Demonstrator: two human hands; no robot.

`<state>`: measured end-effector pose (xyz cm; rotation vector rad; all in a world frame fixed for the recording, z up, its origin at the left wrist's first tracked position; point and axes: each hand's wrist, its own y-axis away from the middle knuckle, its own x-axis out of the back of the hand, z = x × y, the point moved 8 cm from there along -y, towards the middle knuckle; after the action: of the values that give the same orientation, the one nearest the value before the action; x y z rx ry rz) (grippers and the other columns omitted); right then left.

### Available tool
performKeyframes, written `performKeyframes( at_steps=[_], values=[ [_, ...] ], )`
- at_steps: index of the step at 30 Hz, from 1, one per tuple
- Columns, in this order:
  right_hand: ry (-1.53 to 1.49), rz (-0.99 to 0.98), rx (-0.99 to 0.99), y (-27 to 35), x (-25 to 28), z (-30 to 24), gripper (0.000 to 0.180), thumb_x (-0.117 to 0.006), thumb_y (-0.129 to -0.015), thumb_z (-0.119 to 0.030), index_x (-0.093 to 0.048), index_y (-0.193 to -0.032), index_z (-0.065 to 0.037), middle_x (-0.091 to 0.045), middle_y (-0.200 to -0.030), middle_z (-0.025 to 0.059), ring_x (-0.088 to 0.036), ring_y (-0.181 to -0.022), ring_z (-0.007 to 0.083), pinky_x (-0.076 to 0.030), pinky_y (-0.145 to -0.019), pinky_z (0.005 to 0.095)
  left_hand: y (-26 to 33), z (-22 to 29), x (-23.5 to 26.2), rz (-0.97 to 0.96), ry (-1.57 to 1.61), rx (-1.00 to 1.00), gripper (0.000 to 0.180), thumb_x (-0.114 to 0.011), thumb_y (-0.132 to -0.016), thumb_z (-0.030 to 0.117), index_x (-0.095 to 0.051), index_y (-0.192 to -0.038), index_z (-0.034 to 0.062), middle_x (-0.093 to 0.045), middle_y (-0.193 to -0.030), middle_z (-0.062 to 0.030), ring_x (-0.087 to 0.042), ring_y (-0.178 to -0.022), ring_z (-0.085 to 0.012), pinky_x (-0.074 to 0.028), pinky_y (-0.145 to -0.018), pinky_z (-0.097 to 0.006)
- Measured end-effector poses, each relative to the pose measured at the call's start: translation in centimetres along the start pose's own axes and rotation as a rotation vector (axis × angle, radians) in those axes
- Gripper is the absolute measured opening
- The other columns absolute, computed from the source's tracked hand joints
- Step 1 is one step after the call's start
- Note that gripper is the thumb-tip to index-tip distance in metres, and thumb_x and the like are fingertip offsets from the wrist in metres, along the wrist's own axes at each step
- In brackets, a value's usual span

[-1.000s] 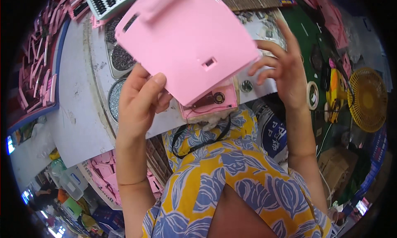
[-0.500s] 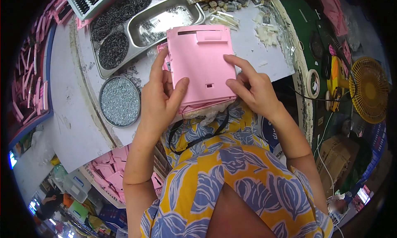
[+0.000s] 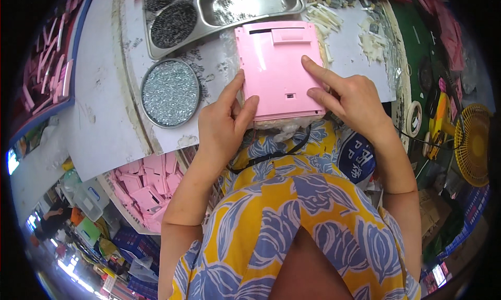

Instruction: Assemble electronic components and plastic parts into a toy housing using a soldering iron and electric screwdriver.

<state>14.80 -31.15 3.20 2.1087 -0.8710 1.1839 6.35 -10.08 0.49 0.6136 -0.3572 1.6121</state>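
Observation:
A pink rectangular plastic panel (image 3: 282, 70), with a slot and raised tab at its far end and a small window near its close end, lies flat before me. Under it shows clear plastic wrapping (image 3: 287, 128) at the table's near edge. Along the panel's left edge, my left hand (image 3: 224, 120) grips with thumb on top and index finger at the side; its other fingers are mostly hidden. From the right, my right hand (image 3: 352, 99) holds the opposite side, index finger and thumb pressed on the upper face.
Left of the panel stands a round tin of small metal pins or screws (image 3: 169, 94). Behind it, a steel tray (image 3: 245, 21) holds dark springs. White plastic parts (image 3: 373, 42) lie at the far right. A crate of pink parts (image 3: 148, 185) sits lower left; a yellow fan (image 3: 474, 143) stands right.
The panel now lies flatter, seated on the wrapping, with both hands still at its sides. My view has shifted, so the table's things appear displaced.

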Motion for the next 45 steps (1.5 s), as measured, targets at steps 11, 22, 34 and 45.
performKeyframes(
  at_steps=[11, 22, 34, 45],
  values=[
    [-0.819, 0.705, 0.219, -9.4, 13.0, 2.3, 0.035, -0.064, -0.099, -0.019, -0.064, -0.125, 0.004, -0.065, -0.086, 0.0019, -0.058, -0.073, 0.009, -0.046, -0.067, 0.0236, -1.6, -3.1, 10.4, 0.197, -0.637, -0.244, 0.013, -0.077, -0.079, 0.012, -0.072, -0.091, 0.0065, -0.063, -0.089, -0.008, -0.059, -0.089, -0.0279, -0.043, -0.078, -0.039],
    [-0.752, 0.273, 0.459, -20.0, 17.1, -6.3, 0.042, -0.077, -0.086, -0.021, -0.059, -0.117, 0.0, -0.068, -0.088, 0.0087, -0.067, -0.08, 0.0178, -0.053, -0.074, 0.0303, -2.5, -6.2, 12.2, 0.229, -0.675, -0.192, 0.02, -0.069, -0.09, 0.019, -0.06, -0.076, 0.0073, -0.057, -0.078, -0.0085, -0.055, -0.079, -0.0287, -0.037, -0.075, -0.042],
    [-1.582, 0.103, 0.666, -7.9, 7.4, -11.9, 0.033, -0.067, -0.097, -0.024, -0.049, -0.122, -0.01, -0.045, -0.062, -0.0023, -0.043, -0.048, 0.0096, -0.04, -0.048, 0.027, -1.6, 5.5, 4.3, 0.205, -0.088, -0.548, 0.014, -0.076, -0.081, 0.008, -0.07, -0.092, 0.0126, -0.07, -0.085, 0.0007, -0.062, -0.077, -0.0176, -0.035, -0.082, -0.036],
    [-1.459, 0.071, 0.75, -8.2, 6.5, -13.6, 0.036, -0.072, -0.095, -0.03, -0.049, -0.116, -0.012, -0.045, -0.061, -0.0033, -0.044, -0.047, 0.0099, -0.041, -0.047, 0.0269, -1.3, 4.1, 4.1, 0.289, -0.121, -0.462, 0.015, -0.081, -0.077, 0.015, -0.07, -0.088, 0.0138, -0.069, -0.086, -0.0004, -0.062, -0.078, -0.0174, -0.035, -0.085, -0.039]
  ],
)
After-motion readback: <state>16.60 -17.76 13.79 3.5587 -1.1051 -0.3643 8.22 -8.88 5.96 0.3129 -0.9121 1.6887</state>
